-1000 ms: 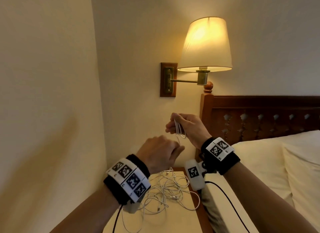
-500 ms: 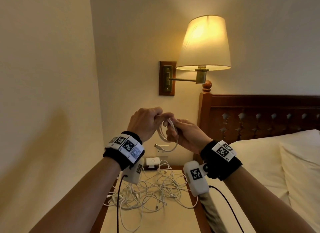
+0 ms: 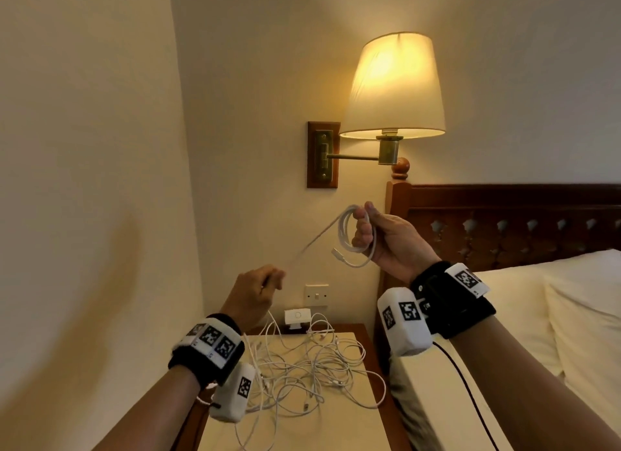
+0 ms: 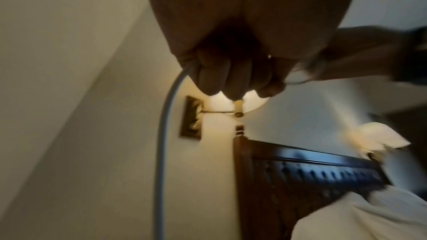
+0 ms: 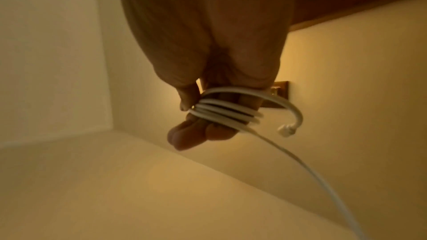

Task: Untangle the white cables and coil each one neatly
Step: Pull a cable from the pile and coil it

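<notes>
I have my right hand (image 3: 383, 239) raised by the headboard (image 3: 504, 215), fingers curled through a small coil (image 3: 356, 245) of white cable, while my left hand (image 3: 252, 292) pinches the running strand lower down. To lay the next loop cleanly I'd keep that strand lightly taut and match the loops already made. The coil is thin, glossy and even, its plug dangling free; the remaining cables (image 3: 309, 373) sprawl knotted across the nightstand (image 3: 356, 427) top, towards its back edge.

Count, taken from the nightstand (image 3: 364, 333)

Two hands above it; one coiled white cable (image 3: 356, 240) held over it; a tangle of white cables (image 3: 302, 373) on it, number unclear; one wall lamp (image 3: 393, 87) above.
</notes>
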Motion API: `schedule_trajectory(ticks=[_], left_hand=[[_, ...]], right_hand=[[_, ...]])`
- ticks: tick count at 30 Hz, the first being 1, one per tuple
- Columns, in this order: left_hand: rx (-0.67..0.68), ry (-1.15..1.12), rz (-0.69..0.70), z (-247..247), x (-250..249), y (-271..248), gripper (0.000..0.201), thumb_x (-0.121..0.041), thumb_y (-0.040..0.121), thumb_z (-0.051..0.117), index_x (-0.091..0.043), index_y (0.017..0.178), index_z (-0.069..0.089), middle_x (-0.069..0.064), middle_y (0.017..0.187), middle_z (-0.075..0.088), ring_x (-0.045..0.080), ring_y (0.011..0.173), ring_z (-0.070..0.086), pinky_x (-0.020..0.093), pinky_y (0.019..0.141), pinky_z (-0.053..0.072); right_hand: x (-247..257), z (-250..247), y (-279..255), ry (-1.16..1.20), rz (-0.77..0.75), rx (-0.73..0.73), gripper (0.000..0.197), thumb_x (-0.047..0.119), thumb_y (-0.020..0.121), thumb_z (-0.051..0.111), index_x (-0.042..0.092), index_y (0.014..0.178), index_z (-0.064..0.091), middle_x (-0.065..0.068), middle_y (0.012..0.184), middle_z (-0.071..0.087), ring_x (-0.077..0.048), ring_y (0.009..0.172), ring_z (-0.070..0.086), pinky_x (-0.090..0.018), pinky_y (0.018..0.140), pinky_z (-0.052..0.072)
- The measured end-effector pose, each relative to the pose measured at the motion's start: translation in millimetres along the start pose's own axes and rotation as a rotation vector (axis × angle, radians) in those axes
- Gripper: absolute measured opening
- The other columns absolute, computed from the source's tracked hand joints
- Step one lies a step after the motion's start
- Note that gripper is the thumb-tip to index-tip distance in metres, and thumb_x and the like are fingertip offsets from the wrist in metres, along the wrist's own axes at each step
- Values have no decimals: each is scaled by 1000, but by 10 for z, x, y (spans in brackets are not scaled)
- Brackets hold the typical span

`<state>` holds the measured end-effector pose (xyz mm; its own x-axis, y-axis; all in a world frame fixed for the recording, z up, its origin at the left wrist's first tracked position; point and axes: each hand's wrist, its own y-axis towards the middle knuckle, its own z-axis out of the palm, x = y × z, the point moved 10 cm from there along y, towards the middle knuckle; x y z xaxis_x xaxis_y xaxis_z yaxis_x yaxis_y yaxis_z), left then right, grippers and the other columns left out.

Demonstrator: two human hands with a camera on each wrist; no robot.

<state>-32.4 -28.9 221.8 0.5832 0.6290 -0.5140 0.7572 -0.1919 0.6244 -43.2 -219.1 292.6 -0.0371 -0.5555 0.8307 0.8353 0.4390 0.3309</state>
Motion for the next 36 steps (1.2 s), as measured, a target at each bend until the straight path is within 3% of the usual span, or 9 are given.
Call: schedule_trajectory(ticks=[4,10,15,21,24,26,28,30,36], left_hand=[[246,373,271,314,-785,-162,34,-39,102,41,-25,71,47,-10,56,44,7,47,39,22,52,35],[36,438,581,2,-1651,-83,38,-44,99,36,-20,78,57,-11,57,43,6,44,33,20,45,32],[-130,467,636,-222,-1732,47,36,-44,98,37,-18,85,59,-9,58,45,3,45,34,12,45,28],[-208,300,310,-447,-1262,332,33,-51,93,48,-18,90,51,-12,59,44,2,47,42,13,48,30],[-140,39,150,-370,-1042,365,47,-58,87,46,-17,106,60,-4,80,57,6,69,55,19,61,45],[-32,-65,35,-256,-913,360,57,-61,85,40,-13,99,68,-4,86,62,9,77,56,25,71,43],[113,-313,-94,-99,-789,321,57,-59,88,41,-10,92,70,-10,64,54,6,58,47,23,62,36],[205,-562,-216,-6,-736,260,50,-57,89,46,-13,96,70,-3,62,45,8,54,36,23,55,33],[248,-698,-252,39,-826,222,41,-54,92,43,-21,69,51,-6,61,42,10,56,34,26,57,30]], right_hand=[[-8,-16,60,-269,-85,-79,26,24,102,41,6,94,57,-6,71,61,-14,61,60,-23,62,54],[-210,57,77,-746,-107,-83,35,28,102,44,-2,100,61,-8,78,64,-18,71,60,-28,70,48],[-339,187,-15,-702,-36,17,31,15,103,38,1,92,63,-10,75,64,-19,66,60,-25,63,52],[-419,260,-17,-438,51,37,36,24,107,29,6,92,56,0,56,49,-12,49,44,-22,53,42],[-437,256,13,-390,66,38,36,28,106,31,9,89,55,4,54,38,-11,48,34,-23,52,36],[-423,241,22,-365,68,28,36,28,106,31,10,86,55,5,53,36,-10,47,32,-23,53,34],[-392,236,21,-369,76,10,35,28,106,33,9,85,54,5,53,37,-10,47,33,-22,52,36],[-363,261,12,-389,87,6,36,27,105,33,9,83,54,5,53,36,-10,46,32,-22,51,36],[-339,280,51,-441,78,-44,41,25,105,33,12,71,50,4,52,30,-12,47,26,-23,50,29]])
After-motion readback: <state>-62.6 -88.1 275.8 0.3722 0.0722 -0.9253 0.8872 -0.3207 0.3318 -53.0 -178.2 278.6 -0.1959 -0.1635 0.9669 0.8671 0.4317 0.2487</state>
